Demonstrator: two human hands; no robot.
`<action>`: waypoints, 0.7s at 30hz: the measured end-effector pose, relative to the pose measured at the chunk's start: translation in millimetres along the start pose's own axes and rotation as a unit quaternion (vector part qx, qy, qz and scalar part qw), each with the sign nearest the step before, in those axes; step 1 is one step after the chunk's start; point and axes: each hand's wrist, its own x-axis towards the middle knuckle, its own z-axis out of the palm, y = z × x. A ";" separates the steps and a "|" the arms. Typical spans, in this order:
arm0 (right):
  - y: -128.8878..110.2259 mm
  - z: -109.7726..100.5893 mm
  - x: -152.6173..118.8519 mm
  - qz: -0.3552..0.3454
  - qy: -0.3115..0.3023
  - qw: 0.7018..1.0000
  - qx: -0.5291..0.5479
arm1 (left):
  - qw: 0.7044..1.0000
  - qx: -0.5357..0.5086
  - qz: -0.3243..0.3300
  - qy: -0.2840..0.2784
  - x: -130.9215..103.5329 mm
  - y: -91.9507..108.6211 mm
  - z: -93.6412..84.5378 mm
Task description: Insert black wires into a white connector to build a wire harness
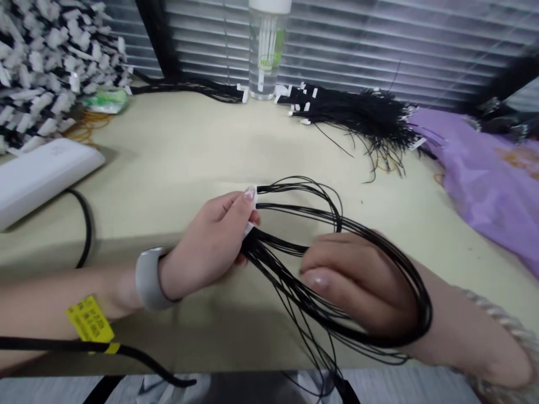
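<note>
Near the middle of the table, my left hand [206,241] pinches the white connector ends [254,197] of a bundle of thin black wires [269,258]. The wires run right from there and bend round in a wide loop. My right hand [362,280] reaches through this loop, its fingers curled and slightly blurred. Some strands run into its closed fingers, and the loop's outer side passes across the back of the hand and the wrist. Several loose wire ends hang down over the table's front edge.
A heap of white-tipped black wires [46,62] fills the back left, behind a white power bank [50,174]. A clear bottle [263,62] stands by the blinds, with more black wire bundles [353,115] beside it. A purple plastic bag [475,174] lies right; a yellow-tagged black cable [143,359] crosses front left.
</note>
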 end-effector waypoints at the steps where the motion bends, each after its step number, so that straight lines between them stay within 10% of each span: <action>1: -0.2 6.2 2.4 0.002 -0.014 1.000 0.015 | 1.000 0.010 0.007 -0.002 -0.9 0.8 0.6; 12: -2.7 39.8 14.8 -0.110 0.124 0.964 -0.208 | 0.992 0.094 0.065 -0.048 -6.3 5.9 -0.1; 21: 3.7 29.7 10.9 -0.061 0.087 0.969 -0.225 | 0.992 0.082 0.070 -0.068 -5.7 6.9 -0.1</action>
